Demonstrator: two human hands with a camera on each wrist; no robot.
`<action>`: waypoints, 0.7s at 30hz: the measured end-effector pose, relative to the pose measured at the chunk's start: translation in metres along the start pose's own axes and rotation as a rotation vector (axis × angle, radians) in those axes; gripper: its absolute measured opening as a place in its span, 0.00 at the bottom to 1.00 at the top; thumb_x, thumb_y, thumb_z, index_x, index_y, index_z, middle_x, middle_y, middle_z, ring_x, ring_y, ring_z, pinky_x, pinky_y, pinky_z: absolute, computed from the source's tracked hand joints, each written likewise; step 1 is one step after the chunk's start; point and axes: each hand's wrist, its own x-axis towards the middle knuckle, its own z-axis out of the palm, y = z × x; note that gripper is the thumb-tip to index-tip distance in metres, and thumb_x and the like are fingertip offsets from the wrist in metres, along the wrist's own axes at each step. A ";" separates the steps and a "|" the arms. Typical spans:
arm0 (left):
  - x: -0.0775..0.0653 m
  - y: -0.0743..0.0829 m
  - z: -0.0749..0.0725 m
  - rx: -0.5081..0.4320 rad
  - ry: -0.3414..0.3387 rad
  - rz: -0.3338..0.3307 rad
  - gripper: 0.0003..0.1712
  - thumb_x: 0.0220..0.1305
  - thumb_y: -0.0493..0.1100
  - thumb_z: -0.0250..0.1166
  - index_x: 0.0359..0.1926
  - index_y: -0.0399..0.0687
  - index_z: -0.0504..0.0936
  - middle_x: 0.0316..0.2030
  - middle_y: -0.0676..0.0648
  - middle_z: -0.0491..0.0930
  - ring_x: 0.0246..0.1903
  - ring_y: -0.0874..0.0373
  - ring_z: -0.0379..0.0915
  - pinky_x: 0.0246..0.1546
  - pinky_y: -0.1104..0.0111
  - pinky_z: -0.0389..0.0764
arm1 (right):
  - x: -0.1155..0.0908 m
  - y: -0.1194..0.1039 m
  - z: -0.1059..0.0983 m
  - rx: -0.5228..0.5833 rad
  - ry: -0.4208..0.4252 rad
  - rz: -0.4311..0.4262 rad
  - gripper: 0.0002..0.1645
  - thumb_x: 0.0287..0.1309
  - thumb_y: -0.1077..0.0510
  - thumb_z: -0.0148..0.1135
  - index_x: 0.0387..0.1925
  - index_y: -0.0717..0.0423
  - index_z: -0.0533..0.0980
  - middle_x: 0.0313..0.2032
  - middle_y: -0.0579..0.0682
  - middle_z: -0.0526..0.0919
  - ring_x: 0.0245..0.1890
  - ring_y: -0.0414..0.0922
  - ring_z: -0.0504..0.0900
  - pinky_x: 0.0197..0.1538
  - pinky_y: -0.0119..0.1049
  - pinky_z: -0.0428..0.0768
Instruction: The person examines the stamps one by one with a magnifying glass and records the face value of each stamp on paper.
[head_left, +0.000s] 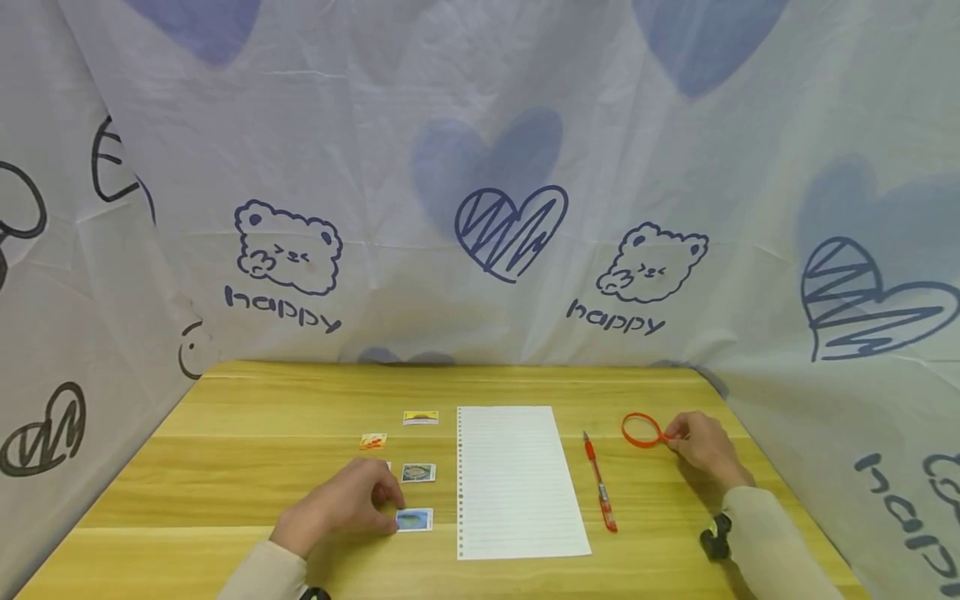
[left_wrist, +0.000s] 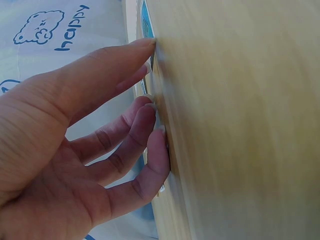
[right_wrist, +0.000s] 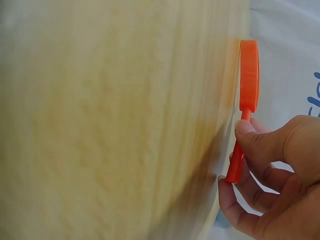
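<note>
A cloth (head_left: 390, 325) with hearts, bears and the word "happy" hangs behind and along both sides of the table (head_left: 225, 467), whose top is yellowish wood. Near its middle lies the lined sheet (head_left: 510, 483), its punched edge to the left.

The left hand (head_left: 348, 500) is at the cards, thumb and forefinger tips apart at the left end of the blue card; whether they pinch it I cannot tell. The right hand (head_left: 705, 442) is near the table's right side, thumb and fingers clamped on the handle of the magnifier (right_wrist: 249, 80). Its red ring points left, close to the tabletop; contact there is unclear.

Between the sheet and the right hand lies the red pen (head_left: 599, 483), tip toward the far edge.

Left of the sheet lie the blue card (head_left: 416, 520), nearest the wearer; the green card (head_left: 418, 472) above it; the yellow card (head_left: 421, 417) farthest away; and the orange card (head_left: 373, 442), smallest-looking, farther left. Another card (head_left: 388, 465) is mostly hidden by the left hand.
</note>
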 end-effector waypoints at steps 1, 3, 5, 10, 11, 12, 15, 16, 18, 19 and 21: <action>0.000 0.000 0.000 -0.001 0.001 0.001 0.12 0.44 0.37 0.82 0.33 0.48 0.90 0.33 0.53 0.83 0.35 0.64 0.73 0.37 0.74 0.77 | 0.000 0.000 0.000 0.003 -0.002 -0.002 0.03 0.55 0.66 0.71 0.32 0.63 0.83 0.30 0.55 0.86 0.33 0.50 0.83 0.37 0.45 0.78; 0.000 0.001 0.000 -0.003 0.000 0.001 0.12 0.44 0.37 0.82 0.33 0.48 0.90 0.33 0.53 0.83 0.35 0.64 0.73 0.37 0.73 0.77 | -0.001 0.000 0.001 0.003 -0.001 -0.006 0.03 0.56 0.67 0.71 0.32 0.63 0.83 0.29 0.55 0.86 0.33 0.50 0.83 0.37 0.45 0.79; 0.000 0.001 -0.001 -0.007 0.000 -0.001 0.12 0.44 0.36 0.82 0.33 0.48 0.90 0.33 0.53 0.83 0.34 0.64 0.73 0.37 0.73 0.78 | -0.001 0.000 0.001 0.005 -0.001 -0.007 0.03 0.56 0.66 0.71 0.32 0.63 0.83 0.29 0.55 0.86 0.32 0.49 0.83 0.37 0.45 0.78; 0.001 0.000 0.000 -0.007 -0.002 -0.003 0.12 0.44 0.36 0.82 0.33 0.48 0.90 0.33 0.53 0.82 0.34 0.64 0.73 0.37 0.73 0.78 | 0.000 0.002 0.001 0.010 -0.010 -0.002 0.03 0.56 0.67 0.70 0.31 0.63 0.82 0.29 0.55 0.86 0.32 0.49 0.82 0.37 0.43 0.78; 0.001 0.000 0.000 -0.003 -0.001 -0.004 0.12 0.44 0.36 0.82 0.33 0.48 0.90 0.33 0.53 0.82 0.34 0.64 0.73 0.37 0.73 0.77 | 0.000 0.002 0.001 0.010 -0.011 -0.002 0.03 0.56 0.67 0.70 0.31 0.63 0.82 0.29 0.55 0.86 0.32 0.48 0.82 0.37 0.43 0.78; 0.001 0.000 0.000 -0.001 -0.001 -0.007 0.12 0.44 0.37 0.82 0.33 0.48 0.90 0.33 0.53 0.82 0.34 0.64 0.73 0.37 0.73 0.77 | 0.001 0.003 0.001 0.011 -0.013 -0.002 0.03 0.56 0.67 0.70 0.31 0.62 0.82 0.29 0.55 0.86 0.32 0.48 0.82 0.38 0.43 0.78; 0.001 -0.001 0.001 0.003 0.000 -0.010 0.12 0.44 0.37 0.82 0.33 0.49 0.90 0.33 0.53 0.82 0.35 0.64 0.73 0.37 0.74 0.77 | 0.001 0.004 0.001 0.013 -0.019 -0.009 0.03 0.55 0.67 0.71 0.31 0.63 0.82 0.28 0.54 0.86 0.31 0.48 0.81 0.38 0.42 0.78; 0.000 -0.001 0.001 0.002 0.001 -0.011 0.12 0.44 0.37 0.82 0.33 0.49 0.90 0.33 0.53 0.82 0.35 0.64 0.73 0.37 0.74 0.77 | 0.001 0.005 0.001 0.013 -0.020 -0.008 0.03 0.55 0.67 0.71 0.32 0.63 0.83 0.28 0.53 0.86 0.31 0.47 0.81 0.38 0.42 0.78; 0.000 -0.001 0.001 -0.002 -0.001 -0.013 0.12 0.44 0.37 0.82 0.33 0.49 0.90 0.34 0.53 0.82 0.35 0.64 0.73 0.37 0.73 0.78 | 0.001 0.005 0.001 0.015 -0.025 -0.010 0.03 0.55 0.67 0.70 0.32 0.64 0.83 0.28 0.54 0.85 0.31 0.47 0.80 0.38 0.42 0.78; 0.000 -0.001 0.001 -0.004 -0.002 -0.012 0.12 0.44 0.37 0.82 0.33 0.49 0.90 0.34 0.53 0.82 0.35 0.63 0.73 0.37 0.73 0.78 | 0.002 0.005 0.001 0.015 -0.026 -0.010 0.03 0.55 0.67 0.71 0.32 0.64 0.83 0.28 0.54 0.85 0.31 0.47 0.80 0.38 0.42 0.78; 0.000 0.000 0.000 -0.005 -0.004 -0.016 0.12 0.45 0.37 0.82 0.33 0.48 0.90 0.34 0.53 0.83 0.35 0.63 0.74 0.38 0.72 0.79 | 0.001 0.004 0.000 0.016 -0.029 -0.004 0.03 0.55 0.68 0.71 0.32 0.64 0.83 0.29 0.53 0.86 0.32 0.46 0.80 0.38 0.42 0.78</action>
